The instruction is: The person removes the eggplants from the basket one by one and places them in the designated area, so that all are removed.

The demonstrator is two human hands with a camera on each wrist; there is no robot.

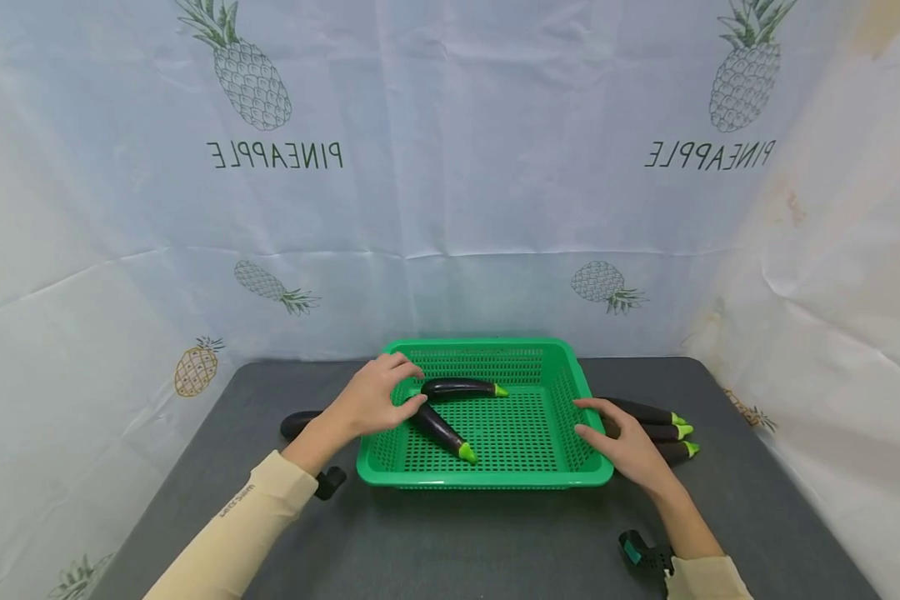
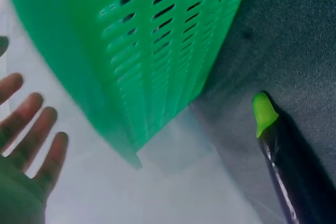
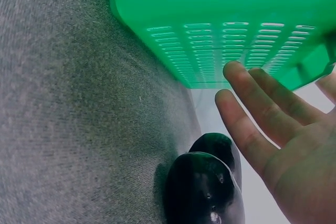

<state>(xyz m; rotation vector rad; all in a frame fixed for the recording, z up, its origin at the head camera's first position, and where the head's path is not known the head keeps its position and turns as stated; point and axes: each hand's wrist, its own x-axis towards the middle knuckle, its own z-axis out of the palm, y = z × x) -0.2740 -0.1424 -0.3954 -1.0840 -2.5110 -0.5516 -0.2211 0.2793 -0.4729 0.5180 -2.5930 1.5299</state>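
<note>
Two dark eggplants lie in the green plastic basket [image 1: 487, 481]: one eggplant [image 1: 461, 388] lies crosswise toward the back, the other eggplant [image 1: 442, 433] slants toward the front. My left hand [image 1: 378, 396] is over the basket's left rim, beside the eggplants' blunt ends, fingers spread in the left wrist view. Whether its thumb touches an eggplant cannot be told. My right hand [image 1: 626, 442] is by the basket's right wall, fingers loosely extended, holding nothing. Near it, several eggplants [image 3: 205, 192] lie on the table, partly hidden by the hand.
Outside the basket on the left, another eggplant [image 2: 296, 177] lies on the dark grey table [image 1: 450, 542], partly behind my left forearm. A white curtain [image 1: 487, 167] with pineapple prints hangs behind and on both sides of the table.
</note>
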